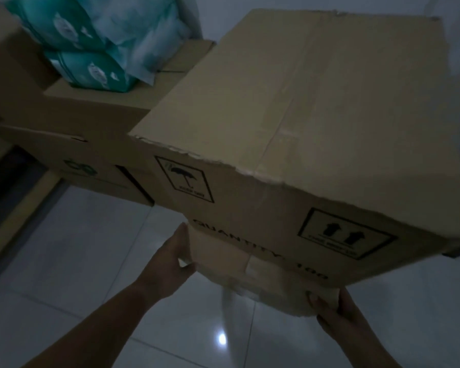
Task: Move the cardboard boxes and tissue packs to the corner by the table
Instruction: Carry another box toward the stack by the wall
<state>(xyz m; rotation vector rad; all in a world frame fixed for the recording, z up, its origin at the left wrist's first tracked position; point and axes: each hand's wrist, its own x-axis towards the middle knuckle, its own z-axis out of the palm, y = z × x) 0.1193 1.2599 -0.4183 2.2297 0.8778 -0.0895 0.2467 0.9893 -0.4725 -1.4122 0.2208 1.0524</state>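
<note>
1. A large brown cardboard box [303, 115] (printed in black with handling symbols and the word QUANTITY on its near side) is held tilted at the near right of the scene. Its near lower edge is raised above the glossy white tiled floor [77, 261].
2. The left hand [170, 264] is placed at the box's near-left lower corner, and its grip is curled round the cardboard edge there.
3. The right hand [337, 312] is set at the near-right lower edge, where a bottom flap is pinched between the thumb and the curled fingers.
4. At the far left, stacked brown cardboard boxes [91, 115] are seen just beside the held box; whether they touch it cannot be told.
5. Green tissue packs [91, 73] are piled on top of that stack, with a pale plastic-wrapped pack [144, 35] lying against them on the right.
6. A pale wall [457, 35] is seen behind the held box at the far right.
</note>
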